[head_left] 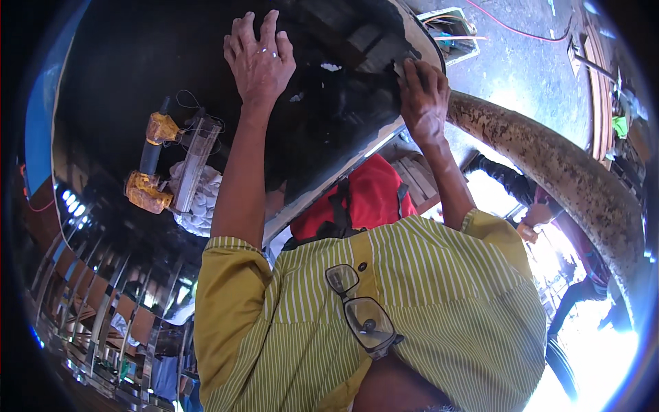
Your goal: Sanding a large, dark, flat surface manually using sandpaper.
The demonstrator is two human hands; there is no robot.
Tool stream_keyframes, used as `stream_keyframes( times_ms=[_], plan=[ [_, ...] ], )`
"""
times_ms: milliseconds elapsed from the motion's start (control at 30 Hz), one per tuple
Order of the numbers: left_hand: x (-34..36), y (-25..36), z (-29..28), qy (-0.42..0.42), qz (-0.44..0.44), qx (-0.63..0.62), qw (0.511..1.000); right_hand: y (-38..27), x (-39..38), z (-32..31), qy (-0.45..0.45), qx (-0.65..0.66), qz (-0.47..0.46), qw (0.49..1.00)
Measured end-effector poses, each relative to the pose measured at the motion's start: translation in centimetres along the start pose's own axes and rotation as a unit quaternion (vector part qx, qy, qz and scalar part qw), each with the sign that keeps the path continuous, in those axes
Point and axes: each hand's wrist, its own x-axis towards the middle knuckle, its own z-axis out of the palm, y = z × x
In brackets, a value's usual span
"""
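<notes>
In front of me a large glossy black panel [309,117] with a pale edge reflects the surroundings. My left hand [261,62] rests on it palm down, fingers spread, holding nothing. Near the panel's right edge is my right hand [424,99], its fingers bent and pressed down. A small dark piece shows at these fingertips, mostly hidden, and I cannot make out its kind. Left of my left forearm lies a tool with a dark grip and yellow-wrapped ends [152,161], thin wire loose about it. A crumpled white cloth [199,196] is beside it.
A thick, mottled curved pole [542,137] runs along the right. Beyond the panel's far right corner stands an open box [453,41] with cords. Something red with black straps [374,196] is close before me. Another person [539,213] shows partly at right.
</notes>
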Motion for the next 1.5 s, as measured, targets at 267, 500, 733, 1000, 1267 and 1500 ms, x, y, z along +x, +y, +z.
stream_keyframes(
  times_ms=[267,500,733,1000,1267,1500],
  plan=[
    [0.6,0.3,-0.5,0.085,0.037,-0.009,0.996,0.3,1.9,0.1,-0.007,-0.01,-0.019,1.0],
    [0.7,1.2,-1.5,0.006,-0.011,-0.015,1.0,0.9,2.0,0.2,-0.028,-0.044,-0.014,0.999],
    [0.6,1.1,-1.4,0.022,-0.004,0.004,1.0,2.4,1.6,0.2,-0.036,-0.058,-0.058,0.996],
    [0.4,1.2,-1.2,0.066,-0.034,-0.244,0.967,3.4,1.6,0.4,0.01,-0.056,-0.089,0.994],
    [0.6,1.4,-1.7,-0.017,-0.011,0.019,1.0,2.3,1.8,-0.3,-0.047,-0.065,-0.065,0.995],
    [0.6,0.9,-0.9,0.081,0.052,-0.006,0.995,2.2,1.9,-0.3,-0.03,-0.049,-0.01,0.998]
  ],
)
